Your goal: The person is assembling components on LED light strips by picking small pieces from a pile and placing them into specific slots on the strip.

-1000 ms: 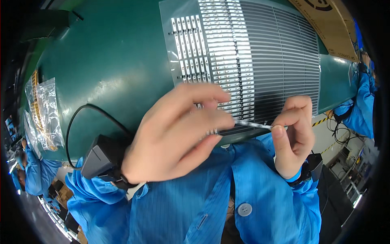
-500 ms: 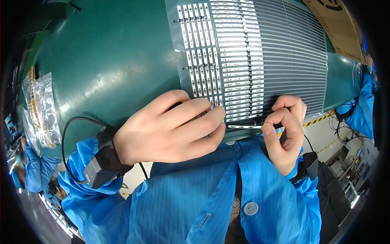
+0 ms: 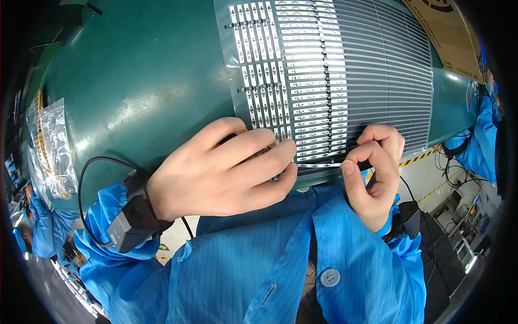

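A sheet of narrow strips [image 3: 318, 81] lies on the green table, its left and middle parts white with small dark fittings. My left hand [image 3: 226, 167] rests over its lower left corner, fingers curled; the thumb and whatever the fingers grip are hidden. At the sheet's near edge a thin white strip [image 3: 318, 166] with small dark parts runs from the left fingertips to my right hand [image 3: 375, 175]. My right thumb and forefinger are pinched on the strip's right end, the other fingers bent.
A green table [image 3: 145, 81] spreads to the left, with clear plastic bags [image 3: 54, 146] at its far left. A cardboard box [image 3: 448, 40] lies at the back right. Other people in blue sleeves [image 3: 477, 146] are at both sides. Cables run from devices on both my wrists.
The sheet and both hands appear slightly further left in the picture. The near strip now sits a little closer to the sheet's rows. Both hands keep about the same pose.
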Motion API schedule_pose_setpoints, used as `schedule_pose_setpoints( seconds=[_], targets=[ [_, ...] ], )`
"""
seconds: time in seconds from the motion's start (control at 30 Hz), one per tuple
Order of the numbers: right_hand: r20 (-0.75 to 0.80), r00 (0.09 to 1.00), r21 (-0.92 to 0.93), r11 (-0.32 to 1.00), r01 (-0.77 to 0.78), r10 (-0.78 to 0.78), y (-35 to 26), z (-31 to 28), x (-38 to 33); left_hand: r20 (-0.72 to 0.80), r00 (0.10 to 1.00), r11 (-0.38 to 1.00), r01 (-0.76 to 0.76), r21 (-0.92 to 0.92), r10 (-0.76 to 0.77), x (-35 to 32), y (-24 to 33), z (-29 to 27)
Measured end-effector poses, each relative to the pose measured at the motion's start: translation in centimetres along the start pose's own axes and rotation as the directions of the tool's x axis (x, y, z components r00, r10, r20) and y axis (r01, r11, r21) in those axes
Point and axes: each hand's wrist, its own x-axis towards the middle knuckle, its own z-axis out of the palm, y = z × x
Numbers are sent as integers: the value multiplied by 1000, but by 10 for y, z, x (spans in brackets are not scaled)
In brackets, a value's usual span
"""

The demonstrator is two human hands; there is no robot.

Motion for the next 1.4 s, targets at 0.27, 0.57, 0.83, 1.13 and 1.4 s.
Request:
schedule_pose_setpoints(
  seconds=[0.27,0.57,0.83,1.13,1.4],
  targets=[
    [-31,999,-13,1000,-19,19,-2,5,0,4,1000,1000,1,-2,-1,-1,1,0],
    [-35,999,-55,998,28,-30,0,5,1,-11,1000,1000,18,-4,-18,1,2,2],
    [-69,997,-76,996,37,-42,0,9,1,-3,1000,1000,18,-7,-18,1,3,1],
    [-91,993,-116,991,59,-70,0,12,2,18,1000,1000,16,13,-16,1,3,0],
    [-112,992,-127,991,45,-59,-1,13,2,28,1000,1000,-1,18,1,2,3,-1]
  ],
)
